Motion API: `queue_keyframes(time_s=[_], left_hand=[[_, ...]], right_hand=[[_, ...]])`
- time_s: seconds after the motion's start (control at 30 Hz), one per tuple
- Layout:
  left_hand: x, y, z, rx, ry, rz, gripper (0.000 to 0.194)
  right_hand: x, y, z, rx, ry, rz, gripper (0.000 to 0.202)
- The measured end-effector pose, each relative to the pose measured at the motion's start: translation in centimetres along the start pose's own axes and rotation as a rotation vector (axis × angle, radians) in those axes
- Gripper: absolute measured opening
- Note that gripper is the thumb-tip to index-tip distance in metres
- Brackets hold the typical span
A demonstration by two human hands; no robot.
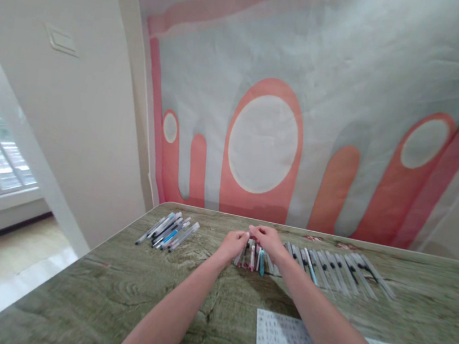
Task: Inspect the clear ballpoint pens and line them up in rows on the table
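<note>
Presently your left hand (pixel 234 245) and right hand (pixel 267 241) nearly meet, their grip too small to tell, over the left end of the row of pens (pixel 324 268), each lying near-to-far.

The single view comes from the person's head, above the near part of the table (pixel 108 303), facing forward and slightly down toward the table's far edge and the patterned wall covering (pixel 263 142) beyond. It stands well back from the left hand (pixel 233 245) and right hand (pixel 268 241), taking in the far left corner.
</note>
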State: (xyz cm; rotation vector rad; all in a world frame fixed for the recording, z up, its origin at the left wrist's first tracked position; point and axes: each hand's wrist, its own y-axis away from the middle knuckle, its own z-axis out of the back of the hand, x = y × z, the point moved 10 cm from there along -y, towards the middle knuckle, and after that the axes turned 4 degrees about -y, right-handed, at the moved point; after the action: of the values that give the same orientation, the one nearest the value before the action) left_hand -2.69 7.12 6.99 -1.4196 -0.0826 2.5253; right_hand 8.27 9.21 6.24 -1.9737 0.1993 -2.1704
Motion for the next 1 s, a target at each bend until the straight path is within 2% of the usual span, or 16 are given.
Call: queue_keyframes(time_s=[0.37, 0.53, 0.63, 0.8, 0.93, 1.0], left_hand=[[-0.3, 0.1, -0.8, 0.025, -0.036, -0.044, 0.042], [1.0, -0.1, -1.3, 0.038, -0.07, 0.016, 0.04], [1.8, -0.3, -0.7, -0.015, -0.077, 0.036, 0.033], [1.8, -0.6, 0.8, -0.148, -0.023, -0.007, 0.032], [1.8, -0.9, 0.6, -0.103, 0.019, -0.049, 0.031], [2.3, -1.3, 0.9, -0.096, -0.01, -0.03, 0.032]], right_hand=[[0.1, 0.0, 0.4, -0.023, -0.083, -0.033, 0.045], [-0.6, -0.4, 1.8, -0.115, -0.098, -0.047, 0.045], [-1.2, -0.5, 2.4, -0.147, -0.087, -0.084, 0.043], [-1.0, 0.1, 0.5, -0.004, -0.032, -0.105, 0.041], [-0.1, 0.4, -0.5, 0.029, 0.021, -0.038, 0.039], [-0.4, 0.1, -0.2, 0.003, 0.026, -0.047, 0.041]])
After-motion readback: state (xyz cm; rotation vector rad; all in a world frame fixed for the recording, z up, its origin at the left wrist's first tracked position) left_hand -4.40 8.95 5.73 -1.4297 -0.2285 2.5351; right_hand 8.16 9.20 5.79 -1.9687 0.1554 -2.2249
